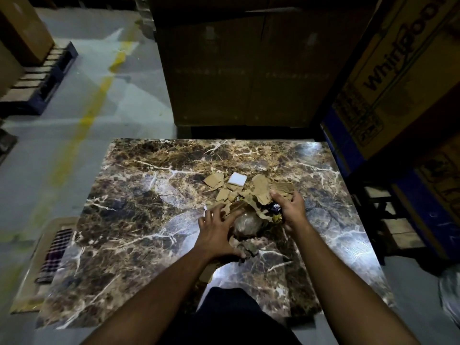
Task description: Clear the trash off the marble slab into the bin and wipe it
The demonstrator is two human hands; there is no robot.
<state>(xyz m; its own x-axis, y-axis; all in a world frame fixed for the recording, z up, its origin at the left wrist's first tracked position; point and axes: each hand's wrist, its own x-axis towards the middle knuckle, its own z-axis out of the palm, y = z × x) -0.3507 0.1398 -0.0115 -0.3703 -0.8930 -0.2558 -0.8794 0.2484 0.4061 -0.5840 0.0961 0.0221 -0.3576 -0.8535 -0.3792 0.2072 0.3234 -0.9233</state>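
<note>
A brown veined marble slab (139, 215) lies flat in front of me. A heap of torn cardboard scraps (258, 188) sits at its middle, with a white square piece (237, 179) at the back and a crumpled clear plastic wad (247, 224) at the front. My left hand (219, 232) lies with spread fingers against the left side of the heap, touching the plastic wad. My right hand (290, 207) curls round scraps and dark wrappers (275, 211) on the right side. A flat cardboard piece (207, 272) lies under my left forearm.
A checked cloth (56, 255) lies on cardboard on the floor by the slab's left edge. Large cartons (239, 70) stand behind the slab, printed cartons (398, 70) to the right. A pale plastic bag (450, 292) shows at the right edge. Open floor with a yellow line lies left.
</note>
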